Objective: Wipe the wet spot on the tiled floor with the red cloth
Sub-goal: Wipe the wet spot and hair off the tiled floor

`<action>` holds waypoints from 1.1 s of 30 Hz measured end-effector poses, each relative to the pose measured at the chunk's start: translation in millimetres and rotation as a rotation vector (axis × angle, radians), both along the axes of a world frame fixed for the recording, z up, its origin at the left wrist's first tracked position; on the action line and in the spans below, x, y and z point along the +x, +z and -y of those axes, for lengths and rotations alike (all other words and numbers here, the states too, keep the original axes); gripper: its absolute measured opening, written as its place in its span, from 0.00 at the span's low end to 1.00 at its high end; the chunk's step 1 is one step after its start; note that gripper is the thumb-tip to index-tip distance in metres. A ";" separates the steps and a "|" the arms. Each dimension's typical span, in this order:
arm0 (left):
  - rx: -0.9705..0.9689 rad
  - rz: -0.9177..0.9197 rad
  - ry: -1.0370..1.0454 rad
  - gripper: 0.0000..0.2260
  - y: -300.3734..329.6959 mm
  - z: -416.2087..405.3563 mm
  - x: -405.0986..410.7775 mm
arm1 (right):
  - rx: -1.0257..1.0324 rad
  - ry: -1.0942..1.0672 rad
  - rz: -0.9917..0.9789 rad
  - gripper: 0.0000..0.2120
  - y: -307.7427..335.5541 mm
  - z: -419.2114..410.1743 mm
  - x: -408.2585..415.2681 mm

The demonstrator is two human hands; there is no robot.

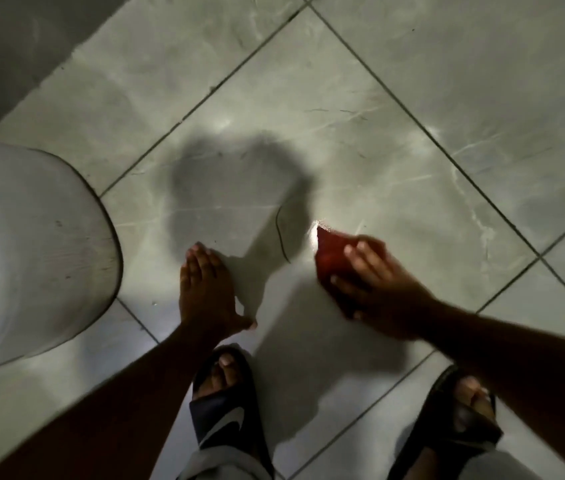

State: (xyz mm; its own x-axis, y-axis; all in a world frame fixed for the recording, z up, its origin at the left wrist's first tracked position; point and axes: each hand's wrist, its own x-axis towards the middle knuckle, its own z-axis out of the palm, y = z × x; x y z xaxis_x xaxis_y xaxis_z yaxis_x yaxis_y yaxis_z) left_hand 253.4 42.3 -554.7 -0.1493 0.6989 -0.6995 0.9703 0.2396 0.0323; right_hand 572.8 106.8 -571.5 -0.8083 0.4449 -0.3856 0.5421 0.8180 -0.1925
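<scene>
Right hand [374,282] pressed flat on red cloth [331,252] on tiled floor [447,98], wet spot [239,188] up-left, just beyond cloth's leading corner; left hand [205,289] spread, empty, braced nearer the spot.

We look down on a floor [430,81] of large pale grey tiles with faint marbling, set on the diagonal, their dark grout lines [423,126] crossing ahead of the hands. A hard light from above throws sharp shadows [236,188] on the tile just beyond the left hand. To that hand's left stands a white rounded fixture [39,244], scuffed, its kind unclear. Farther off, at the upper left, a darker grey strip [14,39] borders the tiles.
</scene>
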 end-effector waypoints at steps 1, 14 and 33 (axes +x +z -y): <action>0.009 0.011 0.012 0.71 -1.1 0.9 -0.1 | 0.070 -0.075 -0.005 0.34 -4.3 -28.3 -2.2; 0.071 0.056 0.004 0.71 -6.8 12.4 -11.0 | -0.120 0.013 -0.055 0.37 -13.3 68.2 -98.6; 0.030 -0.075 -0.051 0.72 -12.5 3.0 -0.7 | -0.030 0.340 -0.106 0.26 -8.1 -24.5 33.7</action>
State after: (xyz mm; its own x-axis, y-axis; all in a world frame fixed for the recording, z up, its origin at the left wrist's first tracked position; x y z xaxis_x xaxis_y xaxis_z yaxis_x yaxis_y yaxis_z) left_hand 252.7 39.3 -567.2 -0.1637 0.7274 -0.6664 0.9813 0.1895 -0.0343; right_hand 606.5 131.3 -579.6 -0.9445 0.1330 -0.3003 0.2151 0.9414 -0.2598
